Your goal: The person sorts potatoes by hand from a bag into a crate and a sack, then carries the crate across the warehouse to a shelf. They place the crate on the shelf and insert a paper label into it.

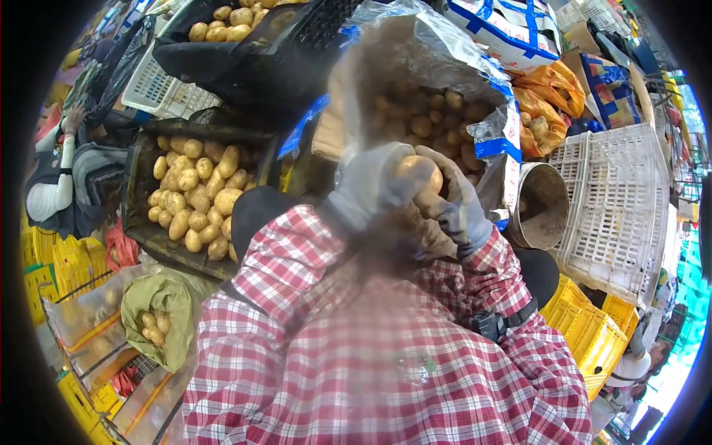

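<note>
My left hand (371,185), in a grey glove and partly blurred, is closed against a potato (421,175) in front of my chest. On its other side my right hand (458,204), also gloved, has its fingers wrapped round the same potato. Just beyond both hands stands a large open bag (512,148) with blue edging and a clear plastic liner, with many potatoes (437,111) inside. To the left, a dark crate (141,222) holds many paler potatoes (196,189). A smudge blurs the middle of the view.
A metal bucket (541,204) and a white plastic crate (612,208) stand at the right, above yellow crates (586,334). At the top left is a black crate (245,59) of potatoes. A green sack (159,297) lies lower left. Another person (52,185) is at the far left.
</note>
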`<state>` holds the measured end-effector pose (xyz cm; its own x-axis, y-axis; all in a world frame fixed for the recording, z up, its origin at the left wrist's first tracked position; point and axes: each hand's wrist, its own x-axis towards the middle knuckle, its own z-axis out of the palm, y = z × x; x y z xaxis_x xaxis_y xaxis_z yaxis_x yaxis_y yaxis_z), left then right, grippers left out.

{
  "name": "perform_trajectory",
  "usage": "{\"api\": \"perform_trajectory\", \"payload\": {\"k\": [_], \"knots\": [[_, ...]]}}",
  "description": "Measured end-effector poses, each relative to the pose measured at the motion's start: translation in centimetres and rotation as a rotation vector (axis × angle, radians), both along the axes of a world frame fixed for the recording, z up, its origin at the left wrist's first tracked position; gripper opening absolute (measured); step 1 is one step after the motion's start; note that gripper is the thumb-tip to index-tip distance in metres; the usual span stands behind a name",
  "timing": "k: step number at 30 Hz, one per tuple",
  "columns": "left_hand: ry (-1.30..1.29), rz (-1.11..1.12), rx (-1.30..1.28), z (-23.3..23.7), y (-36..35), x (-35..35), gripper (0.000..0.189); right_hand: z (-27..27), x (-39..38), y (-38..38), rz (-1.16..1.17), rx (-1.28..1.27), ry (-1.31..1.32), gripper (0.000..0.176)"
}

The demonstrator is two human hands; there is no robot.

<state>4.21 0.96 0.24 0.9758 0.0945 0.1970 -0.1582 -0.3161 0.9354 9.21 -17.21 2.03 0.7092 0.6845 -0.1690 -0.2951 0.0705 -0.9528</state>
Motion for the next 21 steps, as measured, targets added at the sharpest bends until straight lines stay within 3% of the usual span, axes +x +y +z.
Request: {"api": "perform_trajectory", "payload": {"k": [1, 3, 5, 7, 10, 12, 15, 18, 19, 21], "knots": [[0.077, -0.023, -0.125, -0.6, 0.4, 0.2, 0.038, 0.0, -0.1, 0.1, 0.004, -0.081, -0.034, 0.073], [0.230, -0.037, -0.379, -1.1, 1.1, 0.7, 0.031, -0.6, -0.1, 0.3, 0.033, 0.037, -0.013, 0.073], [0.628, 0.037, -1.057, -0.3, 1.2, 1.1, 0.028, 0.1, -0.4, 0.4, 0.039, 0.066, 0.054, 0.074], [0.411, -0.160, -0.774, -3.1, 2.4, 1.1, 0.023, 0.3, -0.2, 0.7, 0.006, 0.085, 0.059, 0.075], [0.087, 0.061, -0.261, -2.6, -0.1, 0.8, 0.024, -1.2, 0.2, 1.0, -0.020, 0.062, -0.070, 0.074], [0.166, 0.031, -0.231, -0.3, -0.3, 0.0, 0.025, -1.4, -0.1, 1.3, 0.011, 0.076, -0.195, 0.073], [0.320, 0.171, -0.670, -0.4, -0.2, 0.8, 0.045, 0.4, -0.6, 1.9, 0.023, -0.003, -0.007, 0.072], [0.599, 0.107, -0.723, 1.9, 1.1, 0.6, 0.047, -0.4, -0.4, 1.8, 0.028, 0.070, 0.072, 0.075], [0.691, 0.084, -0.739, 2.4, 1.3, 0.6, 0.048, -1.0, -0.3, 1.8, 0.002, 0.052, -0.061, 0.073], [0.596, 0.057, -0.699, 1.2, 0.4, 0.6, 0.045, -2.1, -0.3, 1.8, -0.054, 0.015, -0.323, 0.068]]}}
